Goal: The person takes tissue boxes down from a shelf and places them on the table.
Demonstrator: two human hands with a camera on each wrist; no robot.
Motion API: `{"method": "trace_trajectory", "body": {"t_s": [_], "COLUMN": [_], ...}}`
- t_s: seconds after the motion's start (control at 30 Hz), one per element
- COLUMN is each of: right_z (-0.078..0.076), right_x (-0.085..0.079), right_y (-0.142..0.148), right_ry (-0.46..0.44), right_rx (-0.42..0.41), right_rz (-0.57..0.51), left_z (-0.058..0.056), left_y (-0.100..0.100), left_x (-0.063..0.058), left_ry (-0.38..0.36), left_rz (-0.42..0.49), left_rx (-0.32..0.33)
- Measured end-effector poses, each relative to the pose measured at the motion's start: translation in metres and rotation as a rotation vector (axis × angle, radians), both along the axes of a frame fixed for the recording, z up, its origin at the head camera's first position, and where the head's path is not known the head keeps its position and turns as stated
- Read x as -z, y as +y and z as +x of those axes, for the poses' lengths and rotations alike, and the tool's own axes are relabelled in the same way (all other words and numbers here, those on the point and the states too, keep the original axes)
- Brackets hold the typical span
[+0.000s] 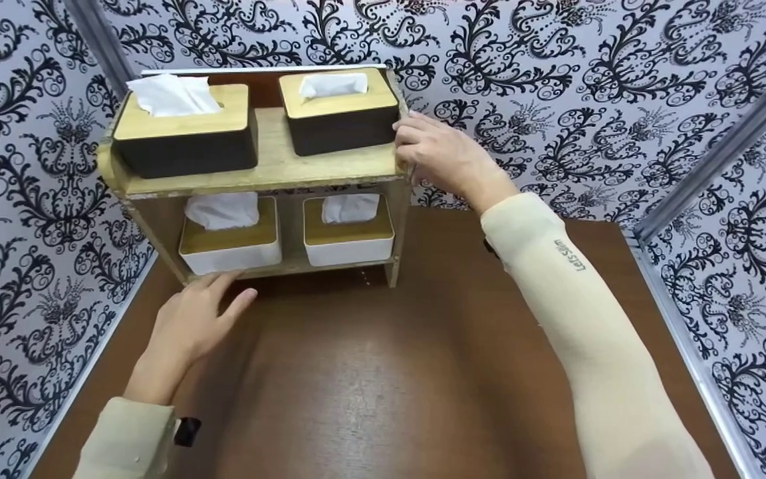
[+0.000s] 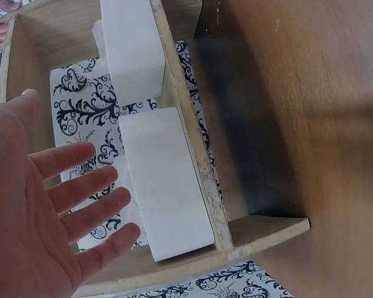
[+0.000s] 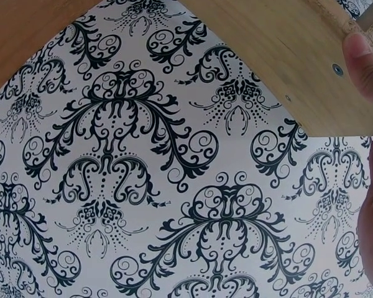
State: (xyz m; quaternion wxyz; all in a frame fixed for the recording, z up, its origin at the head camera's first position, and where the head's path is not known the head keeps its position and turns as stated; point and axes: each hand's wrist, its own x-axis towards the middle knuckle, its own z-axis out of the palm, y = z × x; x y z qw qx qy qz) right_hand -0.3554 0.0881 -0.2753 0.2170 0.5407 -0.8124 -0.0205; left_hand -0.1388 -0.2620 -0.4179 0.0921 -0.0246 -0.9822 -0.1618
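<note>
A small two-tier wooden shelf [image 1: 268, 150] stands against the back wall. My right hand [image 1: 443, 152] grips the upper edge of its right side panel, the thumb [image 3: 363, 65] lying against the panel's outer face in the right wrist view. My left hand [image 1: 190, 322] is held with fingers spread in front of the lower left corner, holding nothing; its fingertips overlap the lower board in the head view. Nearest to it is a white tissue box [image 2: 168, 183] with a wooden lid. A second white tissue box [image 1: 350, 251] sits beside that one on the lower tier.
Two black tissue boxes with wooden lids stand on the top tier, one at the left [image 1: 187, 154] and one at the right [image 1: 346, 131]. White tissue sticks out of each box. Patterned walls [image 1: 556, 100] enclose the brown tabletop [image 1: 356, 372] at back and sides.
</note>
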Motion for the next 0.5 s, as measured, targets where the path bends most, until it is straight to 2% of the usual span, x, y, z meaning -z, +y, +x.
{"method": "trace_trajectory", "body": {"t_s": [0.13, 0.27, 0.5], "right_z": [-0.001, 0.001, 0.004], "right_x": [0.001, 0.002, 0.005], "right_y": [0.003, 0.012, 0.028], "right_ry": [0.010, -0.027, -0.113], "right_rx": [-0.024, -0.015, 0.108], "right_rz": [-0.032, -0.055, -0.067], "left_z": [0.002, 0.000, -0.004], "left_y": [-0.002, 0.000, 0.007], "left_x": [-0.001, -0.002, -0.001], "left_ry": [0.011, 0.011, 0.014], "left_rz": [0.005, 0.011, 0.016], "left_rx": [-0.008, -0.003, 0.018]}}
